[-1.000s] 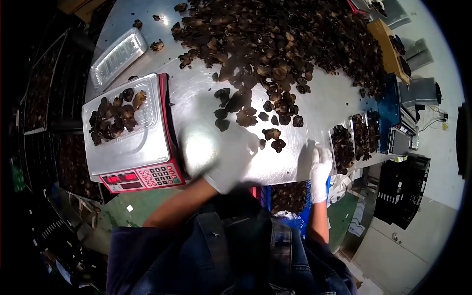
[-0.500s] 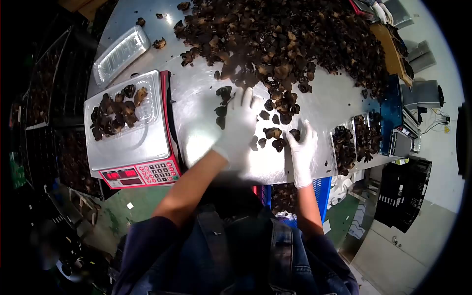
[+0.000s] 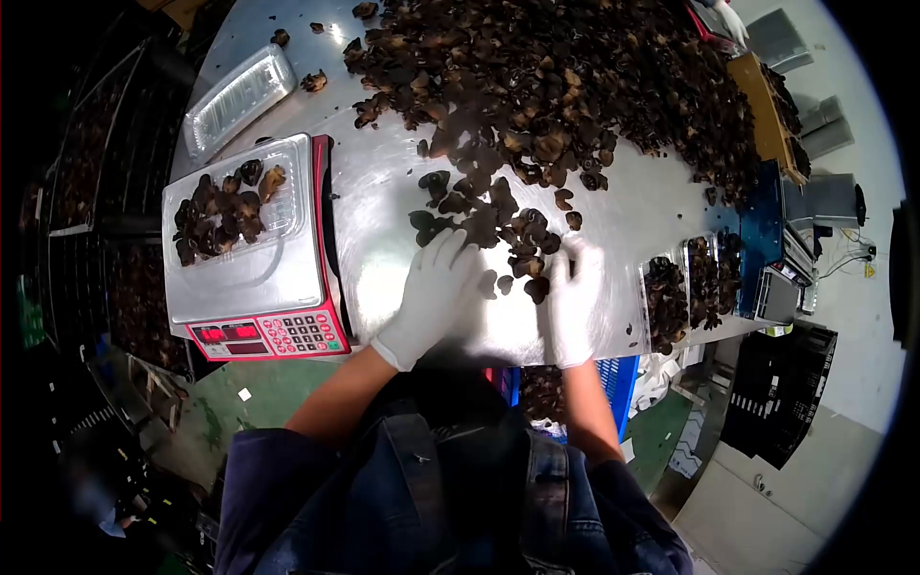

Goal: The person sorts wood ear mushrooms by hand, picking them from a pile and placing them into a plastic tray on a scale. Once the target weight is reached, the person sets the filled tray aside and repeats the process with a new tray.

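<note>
Dark wood ear mushrooms (image 3: pixel 527 230) lie in a small loose group on the metal table, between and just beyond my hands. My left hand (image 3: pixel 431 297), in a white glove, rests at the near left of this group with fingers stretched out; their tips touch or nearly touch the pieces. On the other side, my right hand (image 3: pixel 576 305), gloved too, has its thumb and fingers apart beside the mushrooms' right edge. I see nothing held in either hand. A large heap of the same mushrooms (image 3: pixel 565 86) spreads across the far side.
At left, a red-and-silver digital scale (image 3: pixel 244 292) carries a clear plastic tray (image 3: pixel 295 206) of mushrooms. Behind it lies another clear tray (image 3: pixel 240 101). Filled trays (image 3: pixel 666 307) stand at right. A blue crate (image 3: pixel 616 388) sits below the table edge. A co-worker's gloved hand (image 3: pixel 731 21) shows top right.
My left hand has drawn back toward me and left. My right hand has shifted slightly left. Mushrooms from the heap's near edge now lie spread between my hands, closer to the left one.
</note>
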A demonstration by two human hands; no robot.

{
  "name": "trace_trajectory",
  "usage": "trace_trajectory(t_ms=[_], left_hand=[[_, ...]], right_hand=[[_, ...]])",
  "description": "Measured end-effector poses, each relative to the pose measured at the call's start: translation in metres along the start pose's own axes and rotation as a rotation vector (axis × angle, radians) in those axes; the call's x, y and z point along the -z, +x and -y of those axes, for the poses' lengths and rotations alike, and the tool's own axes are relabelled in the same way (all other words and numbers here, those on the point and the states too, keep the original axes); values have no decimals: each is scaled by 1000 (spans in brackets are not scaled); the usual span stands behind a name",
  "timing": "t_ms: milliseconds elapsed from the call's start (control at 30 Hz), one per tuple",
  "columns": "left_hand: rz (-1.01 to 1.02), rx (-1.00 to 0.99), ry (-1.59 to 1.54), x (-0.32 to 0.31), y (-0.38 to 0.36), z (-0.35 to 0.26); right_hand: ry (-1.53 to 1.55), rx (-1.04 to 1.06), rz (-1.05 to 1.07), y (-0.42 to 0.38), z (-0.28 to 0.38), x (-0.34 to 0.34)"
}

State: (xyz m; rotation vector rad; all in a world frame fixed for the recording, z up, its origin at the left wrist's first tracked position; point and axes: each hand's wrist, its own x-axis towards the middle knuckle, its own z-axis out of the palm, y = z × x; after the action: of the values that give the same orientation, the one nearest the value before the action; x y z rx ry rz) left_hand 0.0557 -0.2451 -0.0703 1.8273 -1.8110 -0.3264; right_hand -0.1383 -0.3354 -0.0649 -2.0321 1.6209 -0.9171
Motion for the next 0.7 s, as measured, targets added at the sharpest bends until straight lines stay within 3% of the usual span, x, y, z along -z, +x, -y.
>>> trace_trajectory(t_ms=[67, 133, 200, 267, 300, 333, 400, 467, 533, 700], left_hand=[[-7, 6, -9, 3, -13, 3], [-15, 19, -7, 4, -22, 6], [7, 40, -38, 4, -29, 9], [-1, 47, -46, 6, -30, 10], [-5, 53, -57, 6, -31, 10], [-8, 61, -58, 8, -32, 11], [-48, 72, -70, 10, -33, 15], [-68, 100, -85, 9, -33, 19], [-90, 125, -91, 9, -31, 22], [-145, 316, -179, 0, -25, 26]], right_hand=[[-160, -146, 21, 34, -44, -2], [31, -196, 116, 56, -62, -10], [-13, -62, 207, 60, -81, -17], [7, -175, 290, 63, -97, -18], [-38, -332, 416, 64, -93, -10], [-41, -328, 423, 59, -75, 0], [-533, -42, 303, 48, -35, 10], [-537, -52, 280, 47, -33, -3], [-210, 154, 196, 52, -15, -18], [-257, 333, 317, 57, 7, -63]])
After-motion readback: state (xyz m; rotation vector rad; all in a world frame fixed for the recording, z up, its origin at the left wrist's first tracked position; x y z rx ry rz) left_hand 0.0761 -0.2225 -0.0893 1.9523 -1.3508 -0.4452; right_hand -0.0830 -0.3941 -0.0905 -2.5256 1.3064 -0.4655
